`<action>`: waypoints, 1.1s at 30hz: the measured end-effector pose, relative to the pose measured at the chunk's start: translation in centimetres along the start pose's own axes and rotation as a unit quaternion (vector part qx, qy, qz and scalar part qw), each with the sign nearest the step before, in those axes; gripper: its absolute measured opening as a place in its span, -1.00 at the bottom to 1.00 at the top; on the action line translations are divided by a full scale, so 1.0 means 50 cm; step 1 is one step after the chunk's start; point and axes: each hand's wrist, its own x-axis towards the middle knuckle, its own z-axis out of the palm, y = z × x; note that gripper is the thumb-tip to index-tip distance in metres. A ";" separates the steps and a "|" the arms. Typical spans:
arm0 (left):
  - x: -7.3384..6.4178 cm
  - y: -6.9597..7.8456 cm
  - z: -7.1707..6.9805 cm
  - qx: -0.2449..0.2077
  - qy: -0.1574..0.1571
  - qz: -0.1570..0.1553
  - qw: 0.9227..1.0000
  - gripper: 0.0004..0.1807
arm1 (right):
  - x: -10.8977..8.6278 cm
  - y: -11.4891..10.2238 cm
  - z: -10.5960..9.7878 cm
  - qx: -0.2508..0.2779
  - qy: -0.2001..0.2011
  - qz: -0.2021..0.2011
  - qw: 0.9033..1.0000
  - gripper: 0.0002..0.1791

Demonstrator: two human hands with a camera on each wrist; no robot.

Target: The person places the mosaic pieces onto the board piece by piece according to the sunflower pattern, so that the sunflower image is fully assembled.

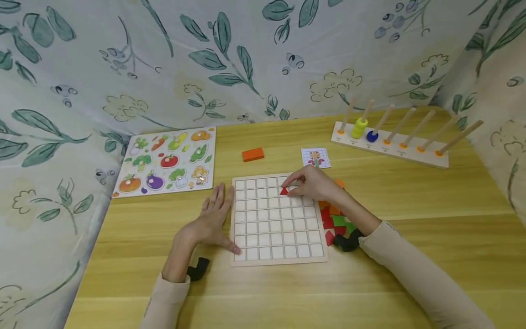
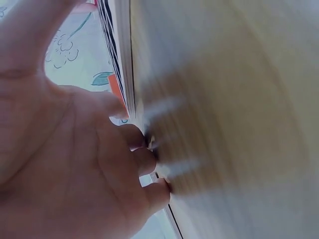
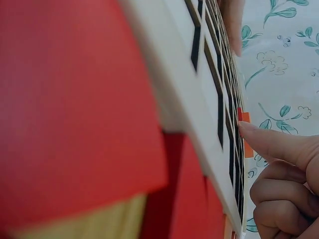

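We find the right hand [image 1: 309, 183] pinching a red triangle [image 1: 284, 191]; the left hand [image 1: 208, 226], fingers extended, touches the grid board [image 1: 276, 226]. The right forearm [image 1: 360, 214] partly hides loose coloured pieces [image 1: 339, 221].

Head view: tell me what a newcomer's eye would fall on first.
Probably the pale grid board mid-table, where the right hand pinches a small red triangle near the far edge. Next, likely the colorful vegetable puzzle at the far left and the peg stand at the far right, bearing yellow-green rings and a blue one.
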 end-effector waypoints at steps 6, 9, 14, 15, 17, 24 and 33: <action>0.001 -0.001 0.001 0.002 -0.001 0.003 1.000 0.74 | 0.004 0.002 0.002 0.013 -0.004 0.002 1.000 -0.77; 0.001 -0.002 0.001 0.002 -0.001 0.005 1.000 0.74 | 0.006 0.002 0.004 0.021 -0.004 0.004 1.000 -0.77; -0.002 -0.005 -0.001 -0.008 -0.001 0.006 1.000 0.74 | 0.012 0.002 0.010 0.021 0.000 0.002 1.000 -0.76; -0.002 -0.005 -0.001 -0.011 -0.001 0.007 1.000 0.74 | 0.013 0.002 0.011 0.021 0.001 0.000 1.000 -0.76; -0.003 -0.006 -0.002 -0.015 -0.001 0.008 1.000 0.74 | 0.014 0.002 0.012 0.019 0.000 -0.005 1.000 -0.76; 0.000 -0.006 -0.002 -0.019 0.000 0.010 1.000 0.73 | 0.016 0.006 0.009 0.033 -0.013 -0.003 0.999 -0.75; 0.003 -0.008 -0.003 -0.003 -0.003 0.011 1.000 0.73 | 0.016 0.009 0.008 0.054 -0.009 0.016 0.998 -0.76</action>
